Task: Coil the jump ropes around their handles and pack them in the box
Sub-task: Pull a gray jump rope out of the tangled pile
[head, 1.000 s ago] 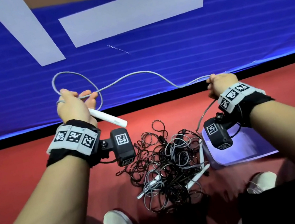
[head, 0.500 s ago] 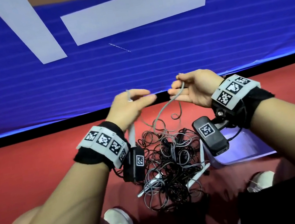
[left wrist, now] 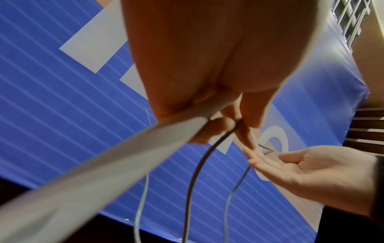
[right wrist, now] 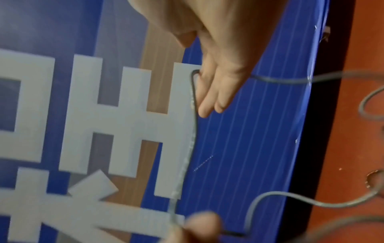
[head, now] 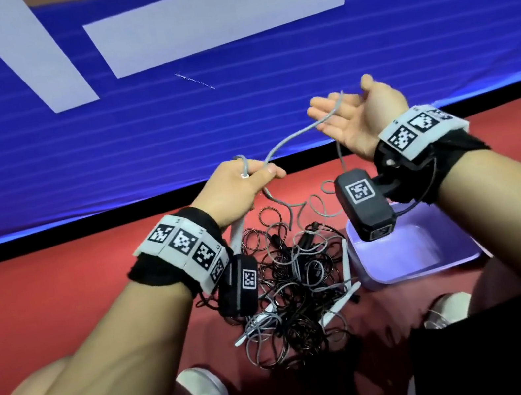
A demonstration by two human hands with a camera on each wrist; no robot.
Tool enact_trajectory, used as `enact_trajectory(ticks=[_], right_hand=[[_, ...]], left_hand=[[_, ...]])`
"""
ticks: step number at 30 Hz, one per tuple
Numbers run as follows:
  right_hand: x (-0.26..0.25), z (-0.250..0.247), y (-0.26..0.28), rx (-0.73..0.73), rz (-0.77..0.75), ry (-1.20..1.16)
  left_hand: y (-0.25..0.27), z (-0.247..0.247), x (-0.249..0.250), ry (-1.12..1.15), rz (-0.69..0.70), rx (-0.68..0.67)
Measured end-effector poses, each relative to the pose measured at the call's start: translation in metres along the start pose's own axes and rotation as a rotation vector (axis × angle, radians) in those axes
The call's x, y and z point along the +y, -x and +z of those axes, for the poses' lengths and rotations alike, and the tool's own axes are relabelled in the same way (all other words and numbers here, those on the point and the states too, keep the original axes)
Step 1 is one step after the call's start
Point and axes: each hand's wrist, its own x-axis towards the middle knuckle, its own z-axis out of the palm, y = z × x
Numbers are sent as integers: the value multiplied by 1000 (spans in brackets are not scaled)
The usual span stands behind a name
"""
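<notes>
Jump ropes [head: 296, 281] lie tangled beside the box [head: 412, 256]; left hand [head: 233, 190] grips a handle [left wrist: 116, 157], right hand [head: 356, 117] wide.

the right hand [right wrist: 220, 65] is seen with fingers [right wrist: 207, 105] straight, a grey rope [right wrist: 194, 131] hooked over them. a blue banner [right wrist: 249, 131] with white characters is seen behind, red floor [right wrist: 343, 148] beside it.

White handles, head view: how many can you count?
4: a handle in the left hand, one beside the box, two lower in the tangle. More may be hidden.
</notes>
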Motion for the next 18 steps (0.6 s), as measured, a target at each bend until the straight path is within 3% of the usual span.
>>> enact_trajectory(ticks=[2, 4, 8, 10, 11, 12, 14, 16, 18], right_hand=[[12, 2, 8, -119, 73, 182], [35, 7, 19, -265, 90, 500], [79, 8, 32, -558, -210, 1319], [79, 6, 31, -553, -311, 1649], [76, 7, 30, -511, -353, 1695], [71, 11, 30, -461, -371, 1608], [57, 21, 32, -366, -315, 1134], [40, 31, 35, -332, -190, 693], [28, 36, 37, -320, -129, 466]], left_hand=[[-1, 1, 3, 103, 8, 88], [-3, 0, 6, 368, -24, 116], [-1, -5, 13, 619, -20, 140], [0, -11, 11, 630, -20, 224], [1, -14, 8, 554, -7, 268], [2, -16, 4, 416, 9, 278], [8, -15, -1, 133, 10, 151], [14, -3, -2, 18, -7, -28], [17, 8, -2, -47, 9, -101]])
